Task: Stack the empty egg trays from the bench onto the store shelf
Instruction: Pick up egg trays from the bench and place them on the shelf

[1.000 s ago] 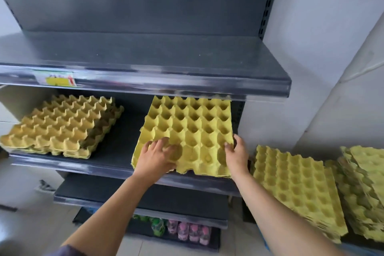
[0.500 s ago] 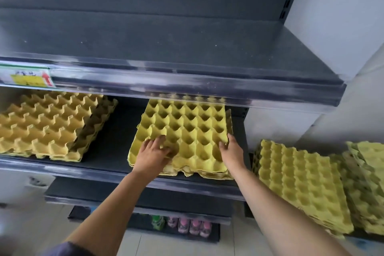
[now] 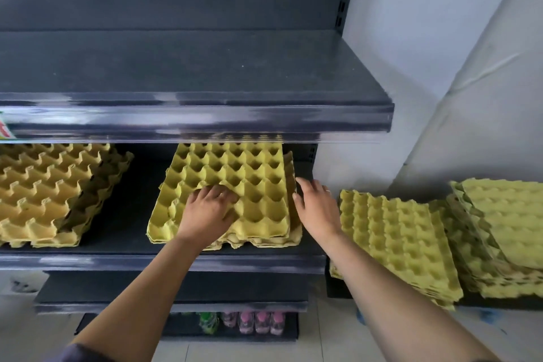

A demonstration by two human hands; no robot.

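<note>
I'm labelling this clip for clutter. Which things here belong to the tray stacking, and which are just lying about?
Job: yellow tray stack on the middle shelf, left hand resting on it; right hand open beside it; tray piles at right; orange tray stack at left.
Lying about: bottles below; price label; upper shelf.

The front lip of the upper shelf [image 3: 205, 120] hangs low over the middle shelf [image 3: 135, 214], leaving a flat slot to enter from the front. A bare dark strip runs front to back between the left tray stack [image 3: 53, 194] and the middle tray stack [image 3: 235, 167]. The left grip [image 3: 208, 211] lies on the middle tray stack; the right grip [image 3: 317, 209] sits in the narrow gap beside its right edge, at the shelf's end. Further right, more trays [image 3: 393, 238] crowd the table [image 3: 505, 304], the wall [image 3: 440, 53] close behind.
</note>
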